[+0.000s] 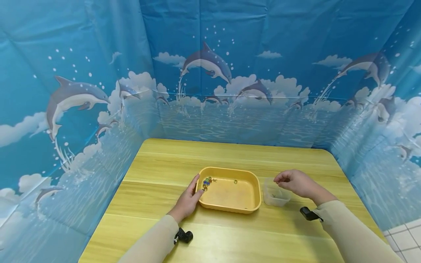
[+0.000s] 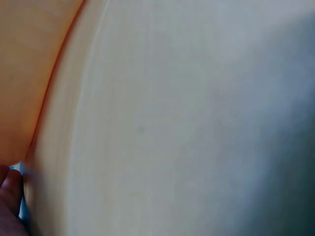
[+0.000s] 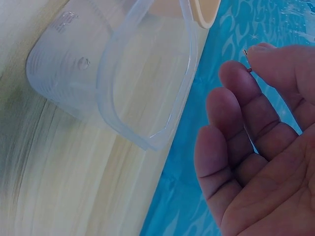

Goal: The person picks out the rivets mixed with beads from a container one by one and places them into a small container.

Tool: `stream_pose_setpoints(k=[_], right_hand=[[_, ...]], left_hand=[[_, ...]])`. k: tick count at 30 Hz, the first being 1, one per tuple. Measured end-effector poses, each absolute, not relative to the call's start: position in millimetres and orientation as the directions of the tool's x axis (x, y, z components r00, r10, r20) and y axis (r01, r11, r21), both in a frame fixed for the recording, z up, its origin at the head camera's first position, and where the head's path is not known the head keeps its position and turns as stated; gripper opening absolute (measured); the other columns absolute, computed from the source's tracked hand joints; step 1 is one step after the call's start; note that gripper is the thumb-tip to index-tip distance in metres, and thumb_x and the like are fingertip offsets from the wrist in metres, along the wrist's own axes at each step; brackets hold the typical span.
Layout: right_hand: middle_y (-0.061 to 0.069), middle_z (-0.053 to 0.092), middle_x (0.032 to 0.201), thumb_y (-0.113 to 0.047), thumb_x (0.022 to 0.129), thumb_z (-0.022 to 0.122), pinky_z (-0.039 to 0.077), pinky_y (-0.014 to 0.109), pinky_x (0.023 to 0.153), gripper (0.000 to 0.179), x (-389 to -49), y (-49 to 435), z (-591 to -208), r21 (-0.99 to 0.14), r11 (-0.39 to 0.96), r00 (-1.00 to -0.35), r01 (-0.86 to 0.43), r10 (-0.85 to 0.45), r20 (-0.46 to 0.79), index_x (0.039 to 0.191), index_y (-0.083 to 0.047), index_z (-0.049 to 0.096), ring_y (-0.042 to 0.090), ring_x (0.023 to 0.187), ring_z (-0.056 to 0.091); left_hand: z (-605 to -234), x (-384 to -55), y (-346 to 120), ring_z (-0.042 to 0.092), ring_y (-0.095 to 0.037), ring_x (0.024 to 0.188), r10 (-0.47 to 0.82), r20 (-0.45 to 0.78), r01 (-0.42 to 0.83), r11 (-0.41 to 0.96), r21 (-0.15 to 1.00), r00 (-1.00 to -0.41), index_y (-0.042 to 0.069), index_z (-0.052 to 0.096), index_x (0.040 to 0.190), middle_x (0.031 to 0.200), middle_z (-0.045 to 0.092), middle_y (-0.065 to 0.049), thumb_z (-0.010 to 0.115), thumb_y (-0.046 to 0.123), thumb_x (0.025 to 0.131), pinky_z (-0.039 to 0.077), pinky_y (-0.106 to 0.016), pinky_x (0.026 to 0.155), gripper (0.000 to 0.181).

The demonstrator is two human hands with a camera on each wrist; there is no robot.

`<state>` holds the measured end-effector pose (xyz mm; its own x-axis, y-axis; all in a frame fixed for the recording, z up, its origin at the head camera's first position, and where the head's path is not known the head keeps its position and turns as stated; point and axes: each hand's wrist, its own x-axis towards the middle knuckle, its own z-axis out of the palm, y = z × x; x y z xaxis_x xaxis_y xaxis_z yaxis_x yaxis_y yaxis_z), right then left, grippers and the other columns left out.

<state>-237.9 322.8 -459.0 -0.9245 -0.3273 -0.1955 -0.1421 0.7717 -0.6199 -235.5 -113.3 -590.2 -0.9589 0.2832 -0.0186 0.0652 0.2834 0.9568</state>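
Note:
A yellow tray stands mid-table. My left hand grips its left wall, thumb over the rim and fingers along the outside. Several blue, green and amber glass marbles cluster at that end, beside small gold-coloured bits. A lone marble lies farther right. Over the clear plastic box, my right hand pinches a tiny metallic piece between thumb and forefinger; its exact kind I cannot tell. Inside the box, a small round piece shows through the wall.
The box stands close by the tray's right end on the wood-grain table. A blue dolphin-print curtain encloses the back and sides. Black wrist cameras sit under both sleeves. White floor tiles show at lower right.

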Motion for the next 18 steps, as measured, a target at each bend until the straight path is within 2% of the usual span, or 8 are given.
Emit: stream_pose_setpoints(k=[5, 18], right_hand=[[0.013, 0.074, 0.112, -0.010, 0.102, 0.066, 0.062, 0.043, 0.083, 0.020, -237.9, 324.5, -458.6, -0.614, 0.775, -0.927, -0.149, -0.326, -0.187, 0.119, -0.005, 0.075, 0.021, 0.099, 0.070], [0.012, 0.074, 0.111, -0.012, 0.103, 0.066, 0.062, 0.041, 0.083, 0.020, -238.1, 326.7, -459.8, -0.622, 0.769, -0.926, -0.148, -0.329, -0.186, 0.119, -0.006, 0.075, 0.019, 0.098, 0.069]], left_hand=[[-589.8, -235.6, -112.8, 0.030, -0.035, 0.159, 0.283, -0.020, 0.064, 0.284, 0.957, -0.959, 0.032, 0.017, 0.171, 0.175, 0.021, -0.013, 0.050, 0.026, 0.113, 0.030, -0.051, 0.128, 0.067], [-589.5, -235.0, -113.5, 0.026, -0.032, 0.161, 0.287, -0.029, 0.058, 0.288, 0.956, -0.958, 0.036, 0.015, 0.170, 0.176, 0.019, -0.010, 0.049, 0.028, 0.114, 0.028, -0.050, 0.130, 0.066]])
